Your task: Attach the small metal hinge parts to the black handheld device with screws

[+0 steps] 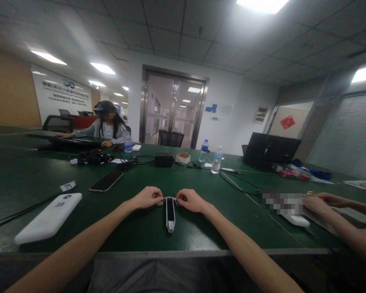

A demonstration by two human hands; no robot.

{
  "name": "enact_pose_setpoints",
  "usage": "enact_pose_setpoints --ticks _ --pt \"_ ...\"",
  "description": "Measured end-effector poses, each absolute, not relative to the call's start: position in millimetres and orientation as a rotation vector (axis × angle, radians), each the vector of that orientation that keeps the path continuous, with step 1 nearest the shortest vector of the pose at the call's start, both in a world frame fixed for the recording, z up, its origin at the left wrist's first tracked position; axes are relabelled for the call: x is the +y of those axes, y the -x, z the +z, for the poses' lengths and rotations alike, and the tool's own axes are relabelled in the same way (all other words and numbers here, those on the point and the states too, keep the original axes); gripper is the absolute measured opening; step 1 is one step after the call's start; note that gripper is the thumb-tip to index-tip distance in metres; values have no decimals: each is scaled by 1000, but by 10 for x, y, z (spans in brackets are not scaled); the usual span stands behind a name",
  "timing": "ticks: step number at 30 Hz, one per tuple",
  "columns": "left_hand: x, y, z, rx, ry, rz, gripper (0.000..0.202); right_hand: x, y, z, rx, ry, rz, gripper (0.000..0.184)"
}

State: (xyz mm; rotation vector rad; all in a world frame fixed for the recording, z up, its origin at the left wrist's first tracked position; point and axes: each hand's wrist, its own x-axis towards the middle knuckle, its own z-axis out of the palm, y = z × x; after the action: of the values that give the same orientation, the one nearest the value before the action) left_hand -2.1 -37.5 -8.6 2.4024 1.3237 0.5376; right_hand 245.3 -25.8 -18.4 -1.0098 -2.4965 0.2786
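Device (170, 213) is slim, white, black-faced; left hand (148, 197) and right hand (190, 200) pinch its far end.

Both bare forearms reach from near left and near right, converging toward the middle. The left hand (148, 198) and right hand (191, 200) sit close together, knuckles up, fingers curled and pinched inward.

Green table (33, 175), slim device (170, 211), phone (106, 181), white case (49, 217)
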Motion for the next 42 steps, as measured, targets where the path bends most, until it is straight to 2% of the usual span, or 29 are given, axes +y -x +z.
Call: enact_pose_setpoints --ticks 42 --pt "-364 1 -96 1246 -2574 488 30 -244 -2477 -192 -2539 1011 259 13"
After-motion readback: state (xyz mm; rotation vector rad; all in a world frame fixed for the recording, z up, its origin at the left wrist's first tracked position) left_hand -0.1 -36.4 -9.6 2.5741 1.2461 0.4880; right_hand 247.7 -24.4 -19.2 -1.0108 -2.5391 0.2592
